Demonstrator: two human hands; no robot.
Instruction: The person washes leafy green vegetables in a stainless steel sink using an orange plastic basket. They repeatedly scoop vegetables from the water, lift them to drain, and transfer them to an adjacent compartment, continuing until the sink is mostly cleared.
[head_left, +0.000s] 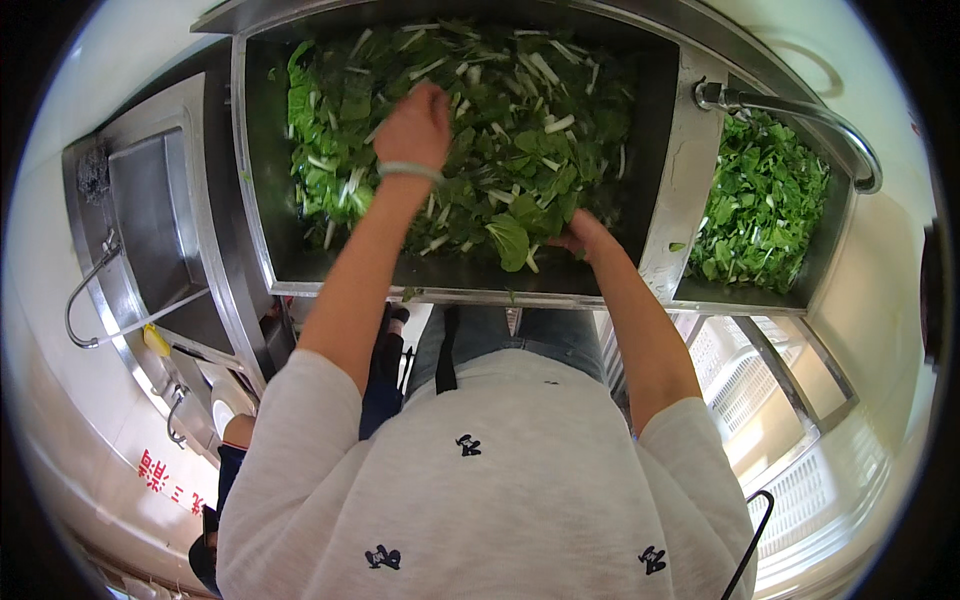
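A deep stainless steel sink (259, 180) lies before me, full of chopped leafy greens (465, 139) with white stalks, which look wet. Over the left middle of the greens is my left hand (416, 127), its fingers curled and the fingertips hidden; a pale bangle (411, 172) circles the wrist. Near the front right of the same basin, my right hand (589, 234) is in among the greens. Its fingers are partly covered by a clump of leaves (532, 217) that they grip, with one broad leaf (510, 241) hanging at the front.
On the right, a narrower basin (814, 281) holds more cut greens (761, 202), with a curved metal faucet (817, 112) above it. At left stands another steel sink (154, 217). White plastic baskets (742, 375) sit below right. Another person's arm (238, 431) shows at lower left.
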